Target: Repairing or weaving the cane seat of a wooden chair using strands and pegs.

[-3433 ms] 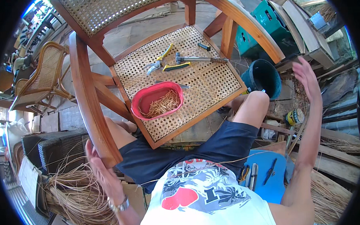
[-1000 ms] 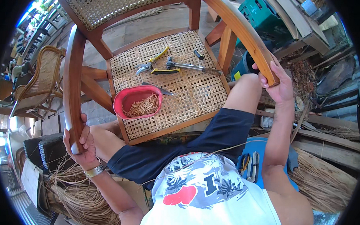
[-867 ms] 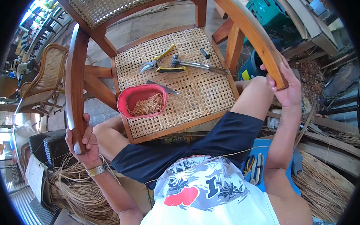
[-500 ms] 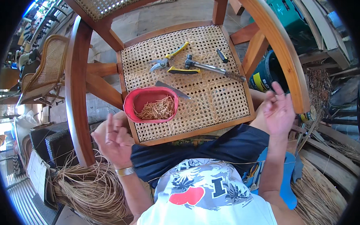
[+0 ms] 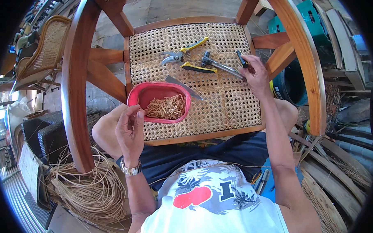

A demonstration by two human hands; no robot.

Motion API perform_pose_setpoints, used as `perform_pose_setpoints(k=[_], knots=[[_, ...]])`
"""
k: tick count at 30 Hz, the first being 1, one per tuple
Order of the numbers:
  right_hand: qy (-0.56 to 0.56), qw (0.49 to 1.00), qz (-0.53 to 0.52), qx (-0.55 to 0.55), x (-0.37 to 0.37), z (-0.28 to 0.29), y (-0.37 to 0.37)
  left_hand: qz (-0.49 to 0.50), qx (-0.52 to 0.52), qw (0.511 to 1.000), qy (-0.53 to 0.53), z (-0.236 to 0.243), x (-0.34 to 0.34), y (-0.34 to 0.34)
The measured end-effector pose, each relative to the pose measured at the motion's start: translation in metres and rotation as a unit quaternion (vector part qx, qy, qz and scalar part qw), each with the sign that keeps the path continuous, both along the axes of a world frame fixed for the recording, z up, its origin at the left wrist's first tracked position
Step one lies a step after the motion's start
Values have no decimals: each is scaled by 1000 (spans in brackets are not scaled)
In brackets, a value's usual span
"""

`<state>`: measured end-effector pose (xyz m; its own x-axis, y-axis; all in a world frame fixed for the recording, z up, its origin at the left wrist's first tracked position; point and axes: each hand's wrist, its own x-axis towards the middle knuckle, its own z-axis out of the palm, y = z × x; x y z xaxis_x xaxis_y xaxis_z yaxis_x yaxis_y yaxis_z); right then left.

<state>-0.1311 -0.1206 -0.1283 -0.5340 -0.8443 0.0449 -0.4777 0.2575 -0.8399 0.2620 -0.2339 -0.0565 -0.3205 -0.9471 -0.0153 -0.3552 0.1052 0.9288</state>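
Observation:
My left hand (image 5: 130,128) is at the near left rim of a red plastic container (image 5: 133,97). Its thumb and forefinger are pinched together; whatever they hold is too small to make out. Short thin wooden pegs (image 5: 167,108) fill the container. My right hand (image 5: 257,78) has its fingers around a small black tool (image 5: 241,59), beside the handle end of a hammer (image 5: 224,67), which the hand partly covers. Pruning shears (image 5: 187,57) with yellow and black handles lie spread left of the hammer. A flat metal blade (image 5: 183,87) lies against the container's far side.
All this rests on the woven cane seat (image 5: 227,109) of a wooden armchair, its armrests (image 5: 310,83) rising on both sides. Coiled cane strands (image 5: 88,194) lie at left, near another cane chair (image 5: 48,51). A dark bucket (image 5: 291,86) and green crate (image 5: 310,26) stand at right.
Both hands were raised and apart from everything. My right hand has moved forward onto the small black tool; my left has come to the container's rim with its fingers pinched.

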Motion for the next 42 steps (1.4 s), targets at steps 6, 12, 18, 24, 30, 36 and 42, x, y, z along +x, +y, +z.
perform_pose_setpoints(k=[6, 12, 18, 24, 30, 36, 42], knots=[[203, 963, -51, -169, 3, 42, 1, -32, -38, 995, -92, 2, -6, -6], [-92, 969, -138, -181, 35, 76, 51, -4, -83, 994, -76, -7, -10, -20], [-361, 893, -244, -115, 64, 12, 61, -13, -103, 990, -92, -7, -10, -29], [-279, 929, -189, -154, 90, 15, 51, 4, -77, 993, -87, -2, -6, -20], [-131, 977, -94, -141, 98, 50, 31, 8, -119, 988, -94, -4, -3, -11], [-25, 988, -23, -153, 98, 56, 13, 6, -117, 989, -85, -4, -6, -6], [58, 990, -10, -130, 109, 51, 13, -9, -130, 988, -82, 0, 0, -8]])
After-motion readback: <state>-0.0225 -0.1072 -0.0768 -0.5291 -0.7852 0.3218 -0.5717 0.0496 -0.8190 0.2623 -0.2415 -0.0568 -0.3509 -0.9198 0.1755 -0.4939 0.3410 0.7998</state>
